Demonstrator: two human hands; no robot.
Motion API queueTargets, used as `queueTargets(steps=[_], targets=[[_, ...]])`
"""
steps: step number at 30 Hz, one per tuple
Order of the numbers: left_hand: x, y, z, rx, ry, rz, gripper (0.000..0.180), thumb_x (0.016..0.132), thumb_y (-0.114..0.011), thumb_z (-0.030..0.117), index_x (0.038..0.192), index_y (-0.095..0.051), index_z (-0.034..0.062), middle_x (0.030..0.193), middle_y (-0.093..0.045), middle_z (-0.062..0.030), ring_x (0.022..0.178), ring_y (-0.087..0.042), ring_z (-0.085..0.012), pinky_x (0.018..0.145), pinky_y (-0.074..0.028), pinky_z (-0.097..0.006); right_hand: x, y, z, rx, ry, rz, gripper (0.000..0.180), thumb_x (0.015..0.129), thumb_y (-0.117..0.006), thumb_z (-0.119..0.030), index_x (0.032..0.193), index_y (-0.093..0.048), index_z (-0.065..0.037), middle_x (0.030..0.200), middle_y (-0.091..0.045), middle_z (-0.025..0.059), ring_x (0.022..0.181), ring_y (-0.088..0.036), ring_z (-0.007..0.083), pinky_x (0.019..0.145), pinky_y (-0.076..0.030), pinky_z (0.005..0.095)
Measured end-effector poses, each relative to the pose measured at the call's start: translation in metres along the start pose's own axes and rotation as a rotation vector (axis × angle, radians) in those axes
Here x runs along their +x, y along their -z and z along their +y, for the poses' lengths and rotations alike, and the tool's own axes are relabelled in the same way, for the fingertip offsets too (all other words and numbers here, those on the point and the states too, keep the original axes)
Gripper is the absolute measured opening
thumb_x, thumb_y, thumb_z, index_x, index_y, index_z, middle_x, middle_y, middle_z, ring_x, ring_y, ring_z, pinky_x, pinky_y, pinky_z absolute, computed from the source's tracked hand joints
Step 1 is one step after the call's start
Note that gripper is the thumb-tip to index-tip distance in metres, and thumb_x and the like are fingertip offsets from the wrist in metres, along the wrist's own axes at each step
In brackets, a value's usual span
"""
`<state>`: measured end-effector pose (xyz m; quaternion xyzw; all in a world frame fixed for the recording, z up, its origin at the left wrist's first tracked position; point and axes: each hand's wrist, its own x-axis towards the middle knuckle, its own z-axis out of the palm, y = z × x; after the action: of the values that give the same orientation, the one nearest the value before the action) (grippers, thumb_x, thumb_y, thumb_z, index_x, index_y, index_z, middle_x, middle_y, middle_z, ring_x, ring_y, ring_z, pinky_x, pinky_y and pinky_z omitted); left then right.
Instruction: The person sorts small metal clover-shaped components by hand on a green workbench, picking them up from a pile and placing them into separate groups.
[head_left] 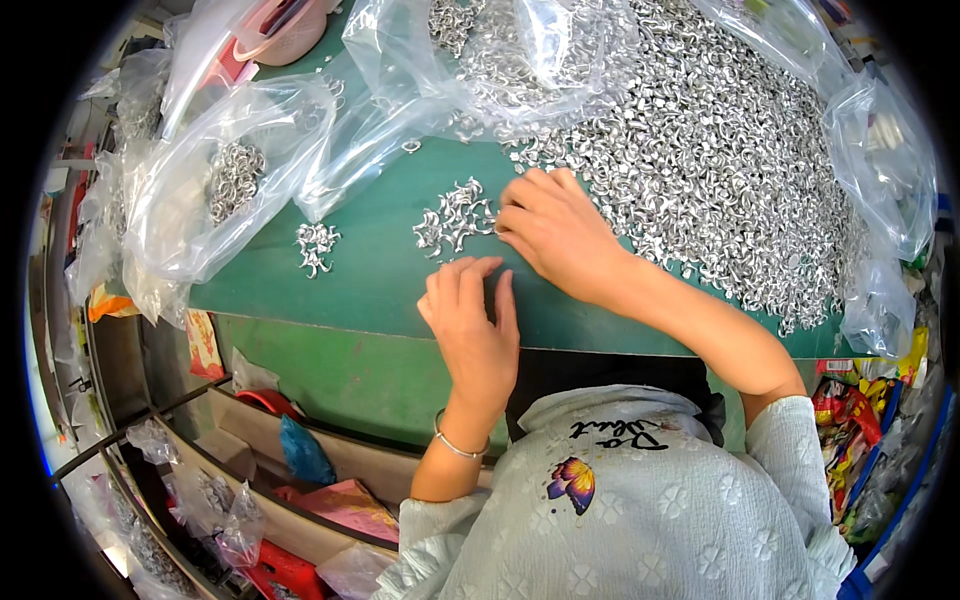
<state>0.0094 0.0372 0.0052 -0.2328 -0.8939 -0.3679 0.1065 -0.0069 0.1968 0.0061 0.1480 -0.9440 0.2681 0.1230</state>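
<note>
Small curved silver metal pieces [720, 150] form a broad heap across the right of the green table. My right hand [555, 230] rests at the heap's near left edge, its fingers curled together; whatever is in them is hidden. Right at its fingertips lies a small loose pile [455, 217] of the same pieces. My left hand [468, 325] hovers by the table's front edge, just below that pile. Its fingers are bent, with the thumb apart from them and nothing visible between. Farther left sits a smaller cluster [317, 248] of pieces.
Clear plastic bags [240, 120] lie along the left and back of the green table [380, 290], one with metal pieces inside. A pink basket [285, 35] stands at the back left. Below left is a drawer-like shelf [240, 440]; colourful packets [850, 410] are at lower right.
</note>
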Motion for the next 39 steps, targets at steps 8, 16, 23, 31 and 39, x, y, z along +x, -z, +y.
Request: queueTargets(steps=[8, 16, 23, 31, 39], targets=[[-0.008, -0.007, 0.008, -0.162, -0.102, -0.168, 0.034, 0.081, -0.07, 0.0, 0.114, -0.063, 0.0043, 0.107, -0.061, -0.0104, 0.1, -0.056, -0.0287, 0.088, -0.04, -0.039, -0.018, 0.059, 0.023, 0.045, -0.133, -0.037, 0.019, 0.08, -0.07, -0.009, 0.097, -0.064, -0.002, 0.103, -0.061, 0.0102, 0.101, -0.056, 0.03, 0.087, -0.043, 0.04], [-0.003, -0.034, 0.026, -0.15, -0.28, -0.336, 0.032, 0.078, -0.073, 0.004, 0.109, -0.064, 0.0026, 0.123, -0.056, -0.0114, 0.115, -0.051, -0.0328, 0.095, -0.041, -0.044, -0.07, 0.064, 0.008, -0.394, -0.187, -0.129, 0.039, 0.078, -0.073, -0.017, 0.115, -0.061, -0.008, 0.131, -0.051, 0.0089, 0.129, -0.041, 0.0326, 0.103, -0.035, 0.048], [-0.01, -0.024, 0.01, -0.189, -0.209, -0.221, 0.026, 0.077, -0.07, -0.006, 0.102, -0.065, -0.0003, 0.11, -0.062, -0.0109, 0.106, -0.057, -0.0315, 0.089, -0.045, -0.041, -0.096, 0.082, 0.009, -0.371, -0.201, -0.116, 0.021, 0.08, -0.072, -0.014, 0.099, -0.065, -0.007, 0.123, -0.056, 0.0057, 0.128, -0.045, 0.0245, 0.106, -0.029, 0.0521], [0.0, -0.031, 0.023, -0.152, -0.352, -0.263, 0.027, 0.078, -0.069, -0.003, 0.104, -0.065, 0.0007, 0.109, -0.062, -0.0089, 0.106, -0.058, -0.0278, 0.091, -0.04, -0.041, -0.068, 0.058, 0.012, -0.265, -0.153, 0.091, 0.01, 0.076, -0.069, -0.008, 0.085, -0.066, -0.006, 0.097, -0.058, 0.0042, 0.101, -0.052, 0.0237, 0.09, -0.036, 0.0423], [-0.006, -0.017, 0.013, -0.19, -0.273, -0.216, 0.023, 0.078, -0.069, -0.004, 0.1, -0.065, 0.0009, 0.101, -0.063, -0.0085, 0.099, -0.059, -0.0274, 0.089, -0.041, -0.039, -0.051, 0.038, 0.006, -0.302, -0.037, 0.027, 0.007, 0.072, -0.066, -0.006, 0.079, -0.066, -0.007, 0.095, -0.056, 0.0044, 0.099, -0.051, 0.0229, 0.09, -0.036, 0.0395]])
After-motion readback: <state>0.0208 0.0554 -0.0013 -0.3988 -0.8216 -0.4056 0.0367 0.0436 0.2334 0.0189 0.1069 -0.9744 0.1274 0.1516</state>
